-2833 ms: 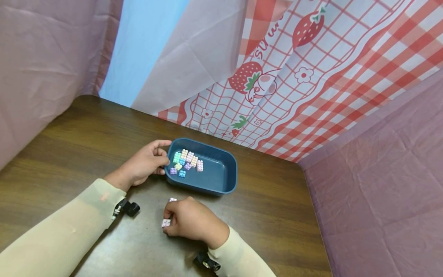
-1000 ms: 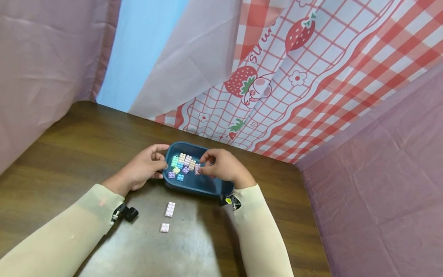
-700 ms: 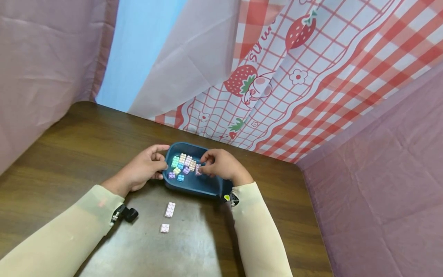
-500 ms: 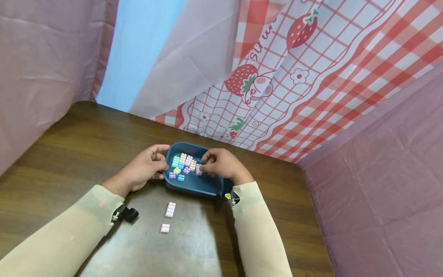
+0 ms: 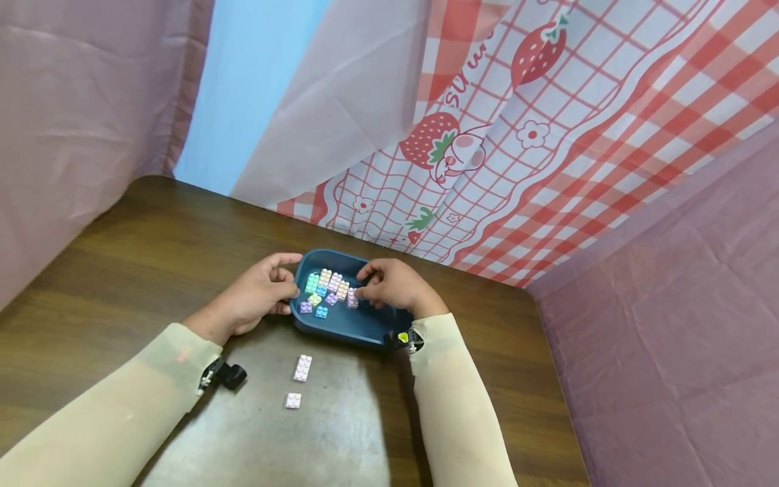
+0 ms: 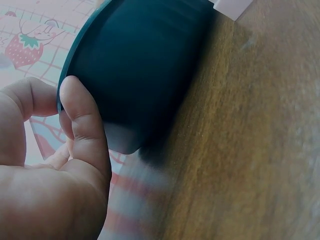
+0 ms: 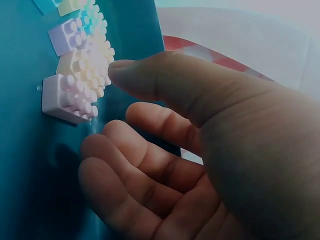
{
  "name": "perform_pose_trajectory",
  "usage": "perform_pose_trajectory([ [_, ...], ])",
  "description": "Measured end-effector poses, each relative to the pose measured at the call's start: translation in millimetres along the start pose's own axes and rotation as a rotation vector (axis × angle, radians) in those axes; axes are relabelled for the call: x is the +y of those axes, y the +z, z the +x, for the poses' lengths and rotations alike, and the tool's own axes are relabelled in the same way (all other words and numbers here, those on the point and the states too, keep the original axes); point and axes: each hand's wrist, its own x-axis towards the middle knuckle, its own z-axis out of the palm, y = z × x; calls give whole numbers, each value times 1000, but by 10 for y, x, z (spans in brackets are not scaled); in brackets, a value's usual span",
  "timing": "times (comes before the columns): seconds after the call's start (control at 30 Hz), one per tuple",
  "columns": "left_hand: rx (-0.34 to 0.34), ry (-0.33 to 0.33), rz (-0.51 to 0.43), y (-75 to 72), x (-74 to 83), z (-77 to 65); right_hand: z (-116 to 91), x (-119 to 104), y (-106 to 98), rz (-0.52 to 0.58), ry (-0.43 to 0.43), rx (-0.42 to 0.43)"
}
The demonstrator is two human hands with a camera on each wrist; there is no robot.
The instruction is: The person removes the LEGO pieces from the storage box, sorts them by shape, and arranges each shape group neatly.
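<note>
Table: right hand loosely curled over tray.

The tub is smooth plastic, more matt than shiny tbh. Toy bricks look like hard plastic too, with slightly glossy studs. The desk has wood grain and enough polish to throw glare back at me. Mauve drapes are creased, dullish cloth, the strawberry sheet looks smooth, and those sleeves are matt fabric.

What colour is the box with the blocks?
The box is dark blue; the head view shows it best.
</note>
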Motion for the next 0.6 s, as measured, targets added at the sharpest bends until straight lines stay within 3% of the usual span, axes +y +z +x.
perform_pose_trajectory([
  [0.2, -4, 5, -10, -5, -11, 11, 40, 16, -13, -5, 5, -16],
  [0.6, -6, 9, -17, -12, -23, 15, 84, -4, -17, -90, 11, -126],
])
